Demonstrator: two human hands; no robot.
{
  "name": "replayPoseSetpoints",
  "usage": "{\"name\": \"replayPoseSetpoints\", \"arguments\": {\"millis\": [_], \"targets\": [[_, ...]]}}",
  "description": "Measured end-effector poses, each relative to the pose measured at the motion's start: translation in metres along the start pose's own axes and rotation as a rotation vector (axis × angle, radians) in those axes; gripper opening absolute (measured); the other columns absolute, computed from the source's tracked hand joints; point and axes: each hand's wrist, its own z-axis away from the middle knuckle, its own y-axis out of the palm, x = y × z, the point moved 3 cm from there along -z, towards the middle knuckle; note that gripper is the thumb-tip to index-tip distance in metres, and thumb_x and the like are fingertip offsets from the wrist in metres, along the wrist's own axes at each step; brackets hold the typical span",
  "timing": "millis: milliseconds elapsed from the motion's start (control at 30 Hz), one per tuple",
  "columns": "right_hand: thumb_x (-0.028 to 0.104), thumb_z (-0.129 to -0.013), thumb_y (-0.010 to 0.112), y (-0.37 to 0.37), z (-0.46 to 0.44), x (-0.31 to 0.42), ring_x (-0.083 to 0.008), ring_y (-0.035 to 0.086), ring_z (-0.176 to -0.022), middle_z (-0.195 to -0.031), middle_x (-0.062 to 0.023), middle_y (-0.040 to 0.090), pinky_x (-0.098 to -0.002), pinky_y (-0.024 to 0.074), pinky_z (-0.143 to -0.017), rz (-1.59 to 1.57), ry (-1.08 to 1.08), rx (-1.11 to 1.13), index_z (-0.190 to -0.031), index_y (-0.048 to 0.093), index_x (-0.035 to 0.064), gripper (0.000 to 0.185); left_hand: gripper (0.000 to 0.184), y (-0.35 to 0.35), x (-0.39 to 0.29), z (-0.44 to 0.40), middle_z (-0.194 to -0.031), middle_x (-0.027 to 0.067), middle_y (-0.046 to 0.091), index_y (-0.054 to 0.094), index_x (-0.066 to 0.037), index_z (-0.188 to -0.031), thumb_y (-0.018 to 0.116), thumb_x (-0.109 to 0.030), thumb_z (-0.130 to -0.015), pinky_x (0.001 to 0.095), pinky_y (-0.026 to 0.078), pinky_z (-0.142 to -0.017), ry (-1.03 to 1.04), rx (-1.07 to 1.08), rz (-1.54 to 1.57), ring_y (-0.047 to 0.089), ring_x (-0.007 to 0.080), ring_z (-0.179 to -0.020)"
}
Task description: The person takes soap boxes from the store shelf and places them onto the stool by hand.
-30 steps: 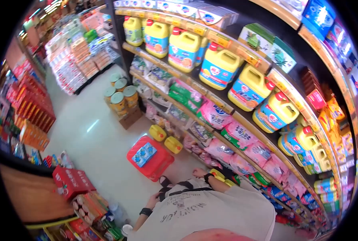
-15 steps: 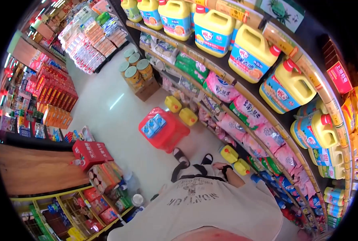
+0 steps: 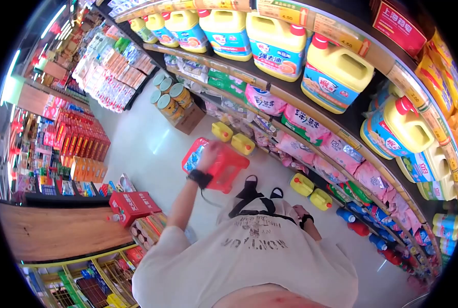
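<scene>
My left hand [image 3: 213, 155], smeared by motion, is over the top of a red plastic stool [image 3: 228, 167]. Under and beside it lie blue-and-white packs [image 3: 194, 159], partly covered by the hand; whether its fingers grip them I cannot tell. A black band circles that wrist. My right hand [image 3: 299, 210] hangs low beside my right thigh, also with a black band at the wrist. Nothing shows in it, but its fingers are too small and partly hidden to read.
At right, a shelf holds yellow detergent jugs [image 3: 275, 49] above pink detergent bags [image 3: 321, 146]. More yellow jugs [image 3: 311, 191] stand on the floor. Stacked tins [image 3: 170, 95] sit on a carton ahead. A red box [image 3: 135, 205] and wooden counter [image 3: 59, 223] are at left.
My left arm has swung forward into view, bringing the hand over the packs on the stool. My right hand stays low at my side. The view has shifted, showing the shelf from a changed angle.
</scene>
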Motion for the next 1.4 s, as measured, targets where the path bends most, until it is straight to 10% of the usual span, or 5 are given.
{"name": "replayPoseSetpoints", "arguments": {"millis": [167,267,367,867,1400], "targets": [[0.029,-0.087,0.062,-0.001,-0.043,-0.019,-0.0235,0.064,-0.095,-0.103,-0.0139,0.070,-0.0356,0.0517,-0.082,-0.140,-0.189,-0.289,-0.099,0.071,-0.0036,0.036,0.020,-0.079,-0.101,-0.179,-0.094,0.0104,0.067,0.063,-0.001,-0.108,0.062,-0.009,-0.090,0.0286,0.049,-0.068,0.263,-0.410,-0.030,0.061,0.0150,-0.074],[0.026,-0.085,0.061,-0.003,-0.073,-0.033,-0.0280,0.065,-0.098,-0.103,-0.0179,0.070,-0.0346,0.0505,-0.086,0.040,-0.366,-0.351,-0.100,0.071,-0.0013,0.032,0.045,-0.112,-0.149,-0.248,-0.127,0.0235,0.053,0.049,-0.001,-0.131,0.059,-0.006,-0.087,0.0438,0.046,-0.091,0.465,-0.422,-0.215,0.054,0.0410,-0.109],[0.027,-0.087,0.059,-0.008,-0.081,-0.038,-0.0270,0.064,-0.095,-0.101,-0.0151,0.069,-0.0357,0.0509,-0.082,0.124,-0.395,-0.332,-0.101,0.069,0.0029,0.030,0.051,-0.116,-0.163,-0.285,-0.130,0.0227,0.053,0.046,-0.001,-0.136,0.060,-0.010,-0.087,0.0455,0.046,-0.096,0.602,-0.423,-0.463,0.052,0.0409,-0.118],[0.038,-0.090,0.058,0.008,-0.051,0.090,-0.0128,0.057,-0.077,-0.092,-0.0027,0.065,-0.0284,0.0420,-0.059,-0.347,-0.152,-0.424,-0.109,0.065,0.0093,0.035,0.040,-0.122,-0.139,-0.338,-0.087,0.0176,0.067,0.055,-0.010,-0.127,0.057,-0.012,-0.087,0.0443,0.053,-0.060,0.539,-0.390,-0.326,0.065,0.0371,-0.069],[0.030,-0.092,0.057,0.043,-0.038,0.048,-0.0172,0.062,-0.082,-0.094,-0.0073,0.067,-0.0342,0.0497,-0.068,-0.550,-0.078,-0.402,-0.115,0.062,0.0098,0.031,0.030,-0.104,-0.126,-0.347,-0.090,0.0136,0.071,0.067,-0.011,-0.116,0.061,-0.017,-0.087,0.0397,0.054,-0.057,0.675,-0.677,-0.286,0.067,0.0327,-0.066]]}}
